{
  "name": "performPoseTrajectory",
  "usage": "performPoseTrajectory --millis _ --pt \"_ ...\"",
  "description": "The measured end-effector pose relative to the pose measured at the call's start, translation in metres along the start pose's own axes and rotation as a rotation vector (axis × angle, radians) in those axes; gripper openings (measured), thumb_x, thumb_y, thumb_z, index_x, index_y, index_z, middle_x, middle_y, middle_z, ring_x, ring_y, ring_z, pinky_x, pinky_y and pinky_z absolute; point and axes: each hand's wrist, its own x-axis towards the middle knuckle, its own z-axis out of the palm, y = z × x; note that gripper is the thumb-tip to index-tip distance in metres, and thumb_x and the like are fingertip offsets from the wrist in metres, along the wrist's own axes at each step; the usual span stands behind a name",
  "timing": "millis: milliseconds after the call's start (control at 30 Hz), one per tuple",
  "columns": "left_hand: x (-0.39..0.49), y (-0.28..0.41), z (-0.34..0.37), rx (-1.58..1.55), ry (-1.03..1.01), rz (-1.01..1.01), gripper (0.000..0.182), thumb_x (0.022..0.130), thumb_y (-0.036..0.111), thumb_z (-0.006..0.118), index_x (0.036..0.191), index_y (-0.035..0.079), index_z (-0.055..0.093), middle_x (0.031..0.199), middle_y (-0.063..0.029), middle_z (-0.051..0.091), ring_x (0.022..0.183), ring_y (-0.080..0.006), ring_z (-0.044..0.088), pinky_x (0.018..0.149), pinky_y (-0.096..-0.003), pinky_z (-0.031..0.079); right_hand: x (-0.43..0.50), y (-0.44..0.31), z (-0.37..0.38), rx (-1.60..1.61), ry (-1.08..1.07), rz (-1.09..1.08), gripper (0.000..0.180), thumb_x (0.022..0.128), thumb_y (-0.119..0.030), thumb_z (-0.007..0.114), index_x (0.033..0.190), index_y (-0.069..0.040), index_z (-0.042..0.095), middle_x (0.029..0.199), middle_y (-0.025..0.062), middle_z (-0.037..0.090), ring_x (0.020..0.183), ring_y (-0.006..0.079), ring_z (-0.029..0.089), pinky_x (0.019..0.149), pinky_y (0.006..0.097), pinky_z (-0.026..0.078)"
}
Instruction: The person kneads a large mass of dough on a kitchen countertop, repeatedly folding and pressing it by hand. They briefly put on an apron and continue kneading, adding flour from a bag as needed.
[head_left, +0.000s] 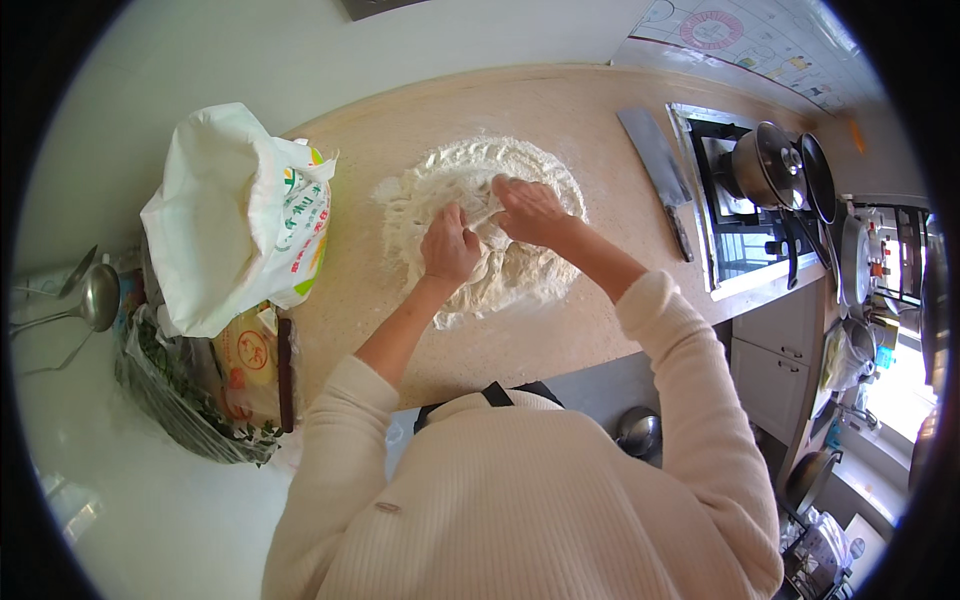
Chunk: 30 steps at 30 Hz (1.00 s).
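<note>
A wide mound of shaggy, floury dough (517, 274) lies on the speckled countertop (360, 352), ringed by loose white flour (480, 150). My left hand (451, 244) rests on the dough's left part, fingers curled and pointing away from me. Farther right and slightly farther off, my right hand (531, 208) presses into the mass with bent fingers. Pale dough shows between the two hands. Whether either hand grips a piece of it cannot be told, since the fingertips are partly sunk in or hidden.
An open white flour sack (217, 217) stands left of the dough, near a plastic bag of leafy greens (176, 397). On the right lies a cleaver (652, 154), beside a gas hob (720, 247) with a lidded pot (761, 169) and a frying pan (817, 176).
</note>
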Motion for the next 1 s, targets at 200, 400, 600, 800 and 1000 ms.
performPoseTrajectory --millis 200,400,600,800,1000 --pt "0.008 -0.026 0.023 -0.037 -0.109 -0.203 0.003 0.059 0.004 0.057 0.062 0.003 0.056 0.057 -0.0190 0.055 0.059 -0.0372 0.057 0.055 -0.0442 0.044 0.030 -0.013 0.027 -0.139 -0.176 -0.101 0.034 0.076 -0.024 0.061 0.101 -0.003 0.050 0.087 0.0161 0.064 0.085 0.0286 0.063 0.071 0.0377 0.051" --pt "0.024 -0.031 0.039 0.080 -0.037 -0.188 0.009 0.057 0.007 0.061 0.058 0.000 0.056 0.058 -0.0213 0.056 0.057 -0.0369 0.058 0.053 -0.0439 0.046 0.048 0.007 0.053 -0.061 0.040 -0.170 0.033 0.071 -0.024 0.062 0.096 -0.006 0.051 0.077 0.0154 0.064 0.073 0.0290 0.065 0.060 0.0396 0.051" --pt "0.036 -0.026 0.040 0.162 -0.021 -0.154 0.014 0.060 0.012 0.062 0.061 -0.001 0.058 0.063 -0.0242 0.058 0.061 -0.0396 0.059 0.057 -0.0452 0.047 0.062 0.025 0.074 -0.024 0.416 -0.286 0.037 0.066 -0.026 0.063 0.097 -0.010 0.051 0.069 0.0129 0.063 0.062 0.0300 0.063 0.052 0.0403 0.049" --pt "0.035 -0.020 0.017 0.028 -0.200 -0.162 0.011 0.060 0.012 0.060 0.062 0.002 0.056 0.060 -0.0190 0.058 0.058 -0.0358 0.058 0.056 -0.0423 0.047 0.046 0.002 0.043 -0.070 0.067 -0.070 0.041 0.069 -0.022 0.062 0.106 -0.009 0.051 0.089 0.0146 0.063 0.082 0.0256 0.063 0.058 0.0369 0.049" --pt "-0.015 -0.016 0.004 -0.016 -0.220 -0.219 0.008 0.057 0.011 0.059 0.058 0.004 0.055 0.060 -0.0166 0.058 0.057 -0.0339 0.057 0.053 -0.0400 0.044 -0.001 0.026 0.013 -0.008 -0.058 0.034 0.025 0.065 -0.009 0.059 0.090 -0.007 0.054 0.074 0.0138 0.061 0.074 0.0294 0.060 0.061 0.0404 0.046"
